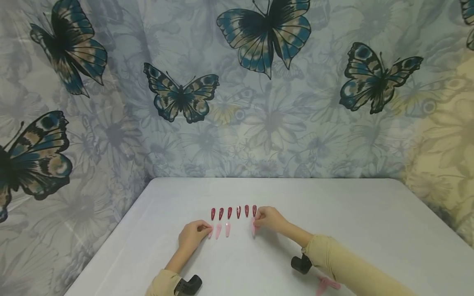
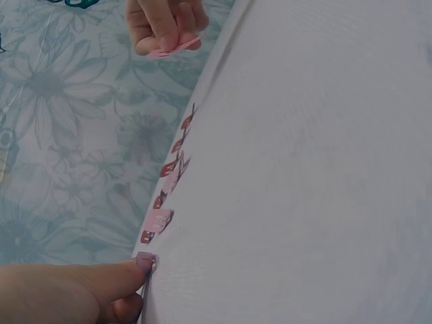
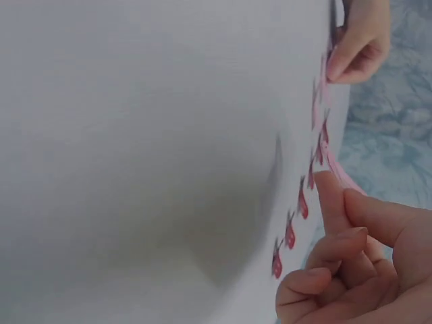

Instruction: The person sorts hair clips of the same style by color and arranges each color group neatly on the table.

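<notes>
Several red snap hair clips (image 1: 229, 212) lie in a row on the white table. Closer to the person, pink hair clips (image 1: 218, 231) form a second row under the left part of the red one. My left hand (image 1: 192, 236) pinches the leftmost pink clip (image 1: 210, 232) between thumb and fingers, at the table surface. Below the right end of the red row, my right hand (image 1: 272, 219) holds another pink clip (image 1: 253, 228) by thumb and forefinger. That clip looks raised off the table in the left wrist view, and the right wrist view shows it partly behind the fingers.
More pink clips (image 1: 326, 284) lie in a small heap near the front edge, partly covered by the right sleeve (image 1: 348, 263). Dark wrist cameras (image 1: 301, 264) sit under both forearms. Butterfly-printed cloth (image 1: 270, 135) hangs behind and beside the table (image 1: 333, 193).
</notes>
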`<action>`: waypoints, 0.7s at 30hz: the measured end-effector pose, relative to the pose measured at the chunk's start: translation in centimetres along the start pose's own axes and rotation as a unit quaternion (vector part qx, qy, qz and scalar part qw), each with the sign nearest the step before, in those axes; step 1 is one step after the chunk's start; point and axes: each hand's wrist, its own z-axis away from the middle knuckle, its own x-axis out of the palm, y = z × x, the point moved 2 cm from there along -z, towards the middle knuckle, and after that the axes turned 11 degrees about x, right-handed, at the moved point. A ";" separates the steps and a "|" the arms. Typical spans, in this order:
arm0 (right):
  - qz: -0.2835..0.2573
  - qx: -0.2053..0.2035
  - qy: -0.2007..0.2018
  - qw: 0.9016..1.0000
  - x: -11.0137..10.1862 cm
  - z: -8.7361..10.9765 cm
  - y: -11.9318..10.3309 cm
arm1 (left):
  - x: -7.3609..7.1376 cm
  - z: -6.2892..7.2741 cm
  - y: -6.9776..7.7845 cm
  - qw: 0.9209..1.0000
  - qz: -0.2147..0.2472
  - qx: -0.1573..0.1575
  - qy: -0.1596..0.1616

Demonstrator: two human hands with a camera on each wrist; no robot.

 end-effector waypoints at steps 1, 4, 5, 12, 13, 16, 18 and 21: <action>-0.003 0.009 -0.001 1.000 0.2 -0.3 -0.1 | 0.0 0.0 0.0 1.000 -0.001 -0.002 0.000; -0.015 0.039 -0.002 0.999 0.8 -1.1 -0.3 | -0.2 -0.2 0.0 1.000 -0.002 -0.004 0.000; -0.017 0.044 -0.001 0.999 1.0 -1.3 -0.4 | -0.2 -0.2 0.0 1.000 -0.002 -0.003 0.001; -0.030 0.029 0.000 0.999 2.5 -1.9 -1.2 | -0.3 -0.3 -0.2 1.000 -0.007 -0.005 0.004; -0.036 0.027 -0.001 0.999 2.7 -1.9 -1.3 | -0.3 -0.2 -0.2 1.000 -0.006 -0.006 0.004; -0.043 0.024 -0.003 0.999 3.2 -1.8 -1.3 | -0.3 -0.2 -0.2 1.000 -0.002 -0.005 0.002; -0.044 0.025 -0.007 0.999 3.5 -1.7 -1.2 | -0.2 -0.1 -0.1 1.000 0.000 -0.005 -0.001; -0.050 0.025 -0.007 0.998 4.0 -1.7 -1.1 | -0.1 0.0 0.1 1.000 -0.001 -0.004 -0.004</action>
